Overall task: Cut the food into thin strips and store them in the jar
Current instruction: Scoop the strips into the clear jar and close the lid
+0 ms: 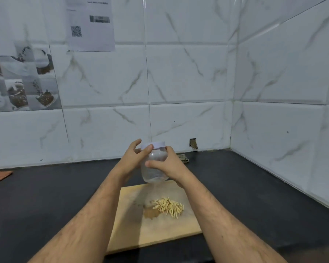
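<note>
White-tiled corner, dark bench (46, 196): cutting looks done, strips (169, 206) heaped on the board (160, 230); right hand (170, 165) grips the jar (154, 168) above it, left hand (134, 155) fingers curled at the lid (156, 144), which must come off next.

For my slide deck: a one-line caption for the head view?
Both hands hold the lidded jar above strips on the board.

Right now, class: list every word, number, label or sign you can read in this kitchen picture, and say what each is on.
Paper sheet taped to the wall tiles: printed lines and a dark bar, all too blurred to read.
QR code on that sheet: a code, no legible text.
Jar and its white lid: no label visible.
</note>
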